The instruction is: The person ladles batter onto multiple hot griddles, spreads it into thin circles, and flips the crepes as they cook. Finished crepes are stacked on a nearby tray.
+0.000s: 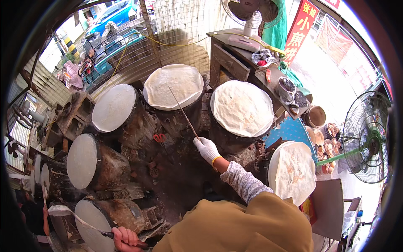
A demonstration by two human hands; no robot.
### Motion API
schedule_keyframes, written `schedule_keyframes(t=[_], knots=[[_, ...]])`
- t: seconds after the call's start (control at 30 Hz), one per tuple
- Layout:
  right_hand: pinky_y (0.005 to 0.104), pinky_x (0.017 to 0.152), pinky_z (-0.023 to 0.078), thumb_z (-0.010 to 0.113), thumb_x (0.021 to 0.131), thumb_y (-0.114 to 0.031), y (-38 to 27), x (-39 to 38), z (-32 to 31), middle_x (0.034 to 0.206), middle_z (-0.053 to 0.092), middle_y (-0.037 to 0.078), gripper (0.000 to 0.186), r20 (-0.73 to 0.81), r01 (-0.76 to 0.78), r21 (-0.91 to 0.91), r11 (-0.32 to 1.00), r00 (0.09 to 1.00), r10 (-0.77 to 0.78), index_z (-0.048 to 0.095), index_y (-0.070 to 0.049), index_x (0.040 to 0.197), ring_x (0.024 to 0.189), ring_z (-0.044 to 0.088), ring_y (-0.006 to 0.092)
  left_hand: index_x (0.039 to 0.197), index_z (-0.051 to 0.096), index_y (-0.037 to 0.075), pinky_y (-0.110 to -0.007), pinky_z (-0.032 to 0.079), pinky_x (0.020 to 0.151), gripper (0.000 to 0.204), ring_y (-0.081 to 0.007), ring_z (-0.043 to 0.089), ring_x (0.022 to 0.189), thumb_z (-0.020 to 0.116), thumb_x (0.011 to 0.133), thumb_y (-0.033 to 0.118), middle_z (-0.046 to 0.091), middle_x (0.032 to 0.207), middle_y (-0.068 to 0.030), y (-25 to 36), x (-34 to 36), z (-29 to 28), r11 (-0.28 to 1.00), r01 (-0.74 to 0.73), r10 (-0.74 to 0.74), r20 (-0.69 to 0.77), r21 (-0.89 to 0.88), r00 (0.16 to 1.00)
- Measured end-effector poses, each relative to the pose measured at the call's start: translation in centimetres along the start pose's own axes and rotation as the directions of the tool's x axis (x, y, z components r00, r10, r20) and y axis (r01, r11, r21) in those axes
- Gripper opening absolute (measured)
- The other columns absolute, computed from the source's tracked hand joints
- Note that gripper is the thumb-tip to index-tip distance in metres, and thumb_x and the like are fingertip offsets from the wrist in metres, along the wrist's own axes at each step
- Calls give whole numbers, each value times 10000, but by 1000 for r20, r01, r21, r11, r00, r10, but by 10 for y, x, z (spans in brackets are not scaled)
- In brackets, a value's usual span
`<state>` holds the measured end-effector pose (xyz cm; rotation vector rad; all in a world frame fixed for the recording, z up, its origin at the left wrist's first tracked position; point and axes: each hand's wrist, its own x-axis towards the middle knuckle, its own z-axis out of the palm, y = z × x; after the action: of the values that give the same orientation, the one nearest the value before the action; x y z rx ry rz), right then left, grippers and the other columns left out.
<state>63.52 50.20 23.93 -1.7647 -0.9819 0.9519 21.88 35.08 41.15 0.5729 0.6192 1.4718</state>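
Note:
My right hand (207,149), in a white glove, grips a long thin stick (183,111) whose tip lies on the flatbread (176,84) covering the far middle round griddle. My left hand (124,239), bare, is closed on the dark handle of a flat tool (86,224) with a pale strip of dough hanging from it, over the nearest left griddle (93,229). Thin flatbreads also cover the griddle at right of centre (242,108) and the one at near right (292,171). Two pale griddles (113,107) (82,161) stand to the left.
The griddles ring a dark sooty pit with red scissors (159,137) lying in it. A wooden table (235,54) with a white fan (252,12) stands behind. A large standing fan (367,136) and bowls of food (325,138) are at right. Wire mesh fences the back.

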Motion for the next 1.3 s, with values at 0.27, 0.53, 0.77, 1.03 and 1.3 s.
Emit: schedule_keyframes(t=[0.27,0.53,0.77,1.03,1.3], knots=[[318,593,477,566,937,-293,-5,63,-44,743,636,76,409,-92,-51,227,973,993,74,612,9,1208,638,599,141,674,403,74,-258,284,350,333,-108,301,408,602,924,166,361,540,-26,-69,66,65,908,407,-419,189,101,888],[237,540,502,577,891,-87,-21,11,-112,802,600,14,683,277,-237,541,807,956,95,304,-123,1516,597,599,100,732,430,86,-266,326,401,267,-128,397,434,576,952,124,409,559,-40,-108,84,97,800,551,-576,47,238,816],[212,547,481,556,957,-175,-20,-26,-131,788,564,-22,648,383,-295,577,762,921,66,267,-122,1534,587,540,67,788,456,93,-252,345,412,332,-119,428,446,572,994,326,424,576,-23,-141,100,95,710,542,-580,-63,451,812],[192,578,434,588,957,-166,-31,-108,-143,859,619,-33,438,394,-279,352,893,910,129,543,-49,1377,647,520,29,848,462,85,-247,359,400,398,-105,428,434,391,1050,419,434,598,-3,-172,115,84,653,528,-517,-191,543,835],[310,833,510,677,852,-176,-8,-162,-115,1046,704,152,439,117,113,-34,993,987,-109,631,-109,1283,913,679,213,805,446,90,-238,345,386,374,-87,413,427,398,1058,362,424,585,8,-165,108,65,615,408,-430,-147,675,891]])
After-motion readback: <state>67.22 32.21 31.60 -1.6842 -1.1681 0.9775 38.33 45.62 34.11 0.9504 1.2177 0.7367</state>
